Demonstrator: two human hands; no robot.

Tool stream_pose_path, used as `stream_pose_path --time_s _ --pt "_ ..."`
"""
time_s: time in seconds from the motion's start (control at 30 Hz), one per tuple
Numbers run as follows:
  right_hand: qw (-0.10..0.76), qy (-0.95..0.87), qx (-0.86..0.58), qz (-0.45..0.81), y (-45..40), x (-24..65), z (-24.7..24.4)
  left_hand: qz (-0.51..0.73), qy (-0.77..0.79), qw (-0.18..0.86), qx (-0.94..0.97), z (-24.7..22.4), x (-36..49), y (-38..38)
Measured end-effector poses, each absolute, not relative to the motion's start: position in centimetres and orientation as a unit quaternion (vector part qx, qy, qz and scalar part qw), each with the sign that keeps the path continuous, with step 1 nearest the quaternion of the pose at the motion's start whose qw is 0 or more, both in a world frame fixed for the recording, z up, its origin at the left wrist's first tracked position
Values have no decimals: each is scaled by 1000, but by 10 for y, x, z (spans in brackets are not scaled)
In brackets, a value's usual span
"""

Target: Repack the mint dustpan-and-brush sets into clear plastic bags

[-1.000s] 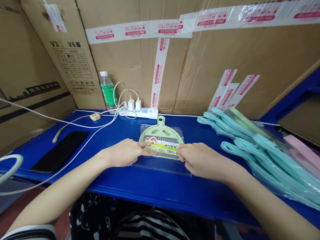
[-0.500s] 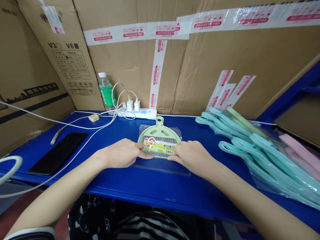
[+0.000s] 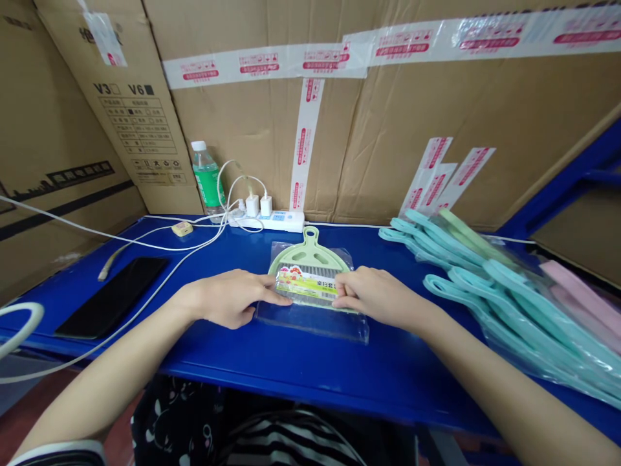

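Blue steel worktop point(image 3: 383, 382), taped cardboard cartons point(image 3: 485, 129) behind. Centre-front, a pale green plastic dustpan point(image 3: 310, 241) lies flat with a grey-bristled brush point(image 3: 310, 272) over its scoop, both inside a clear plastic bag point(image 3: 310, 330), printed card label across them. Packet likely light and stiff, its film slippery; the handle loop or scoop rim looks the firmest hold. Left hand point(image 3: 226, 299) lies palm-down at the packet's left side, fingers extended and close together, fingertips on the label's left end. Right hand point(image 3: 373, 296) mirrors it, fingertips on the label's right end. Hands near each other; no pinch visible. Bagged teal plastic pieces point(image 3: 514, 304) lie just right of the right hand; black phone point(image 3: 112, 296) lies well left.
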State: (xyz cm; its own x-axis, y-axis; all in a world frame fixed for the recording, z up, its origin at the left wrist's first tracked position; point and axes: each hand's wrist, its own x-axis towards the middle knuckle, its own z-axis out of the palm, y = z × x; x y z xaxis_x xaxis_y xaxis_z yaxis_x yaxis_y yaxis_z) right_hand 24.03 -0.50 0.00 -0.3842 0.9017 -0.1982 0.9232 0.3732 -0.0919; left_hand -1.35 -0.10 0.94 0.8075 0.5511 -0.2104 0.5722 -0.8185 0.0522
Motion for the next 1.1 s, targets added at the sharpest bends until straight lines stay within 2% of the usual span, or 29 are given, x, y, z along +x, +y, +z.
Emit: stream_pose_path --time_s 0.3,0.43,0.63,0.87,1.1 --pt "76 832 547 -53 -4 238 -2 -27 266 15 963 2 -9 0" --pt "52 849 520 -70 -1 240 -5 27 233 -13 972 -5 -2 1" --pt "-4 868 474 -150 4 245 -10 67 220 13 973 -14 1 8" --pt "-9 860 465 -209 1 242 -2 96 264 35 959 -18 2 13" --pt "7 849 496 -179 -8 238 3 108 292 50 949 -21 4 16"
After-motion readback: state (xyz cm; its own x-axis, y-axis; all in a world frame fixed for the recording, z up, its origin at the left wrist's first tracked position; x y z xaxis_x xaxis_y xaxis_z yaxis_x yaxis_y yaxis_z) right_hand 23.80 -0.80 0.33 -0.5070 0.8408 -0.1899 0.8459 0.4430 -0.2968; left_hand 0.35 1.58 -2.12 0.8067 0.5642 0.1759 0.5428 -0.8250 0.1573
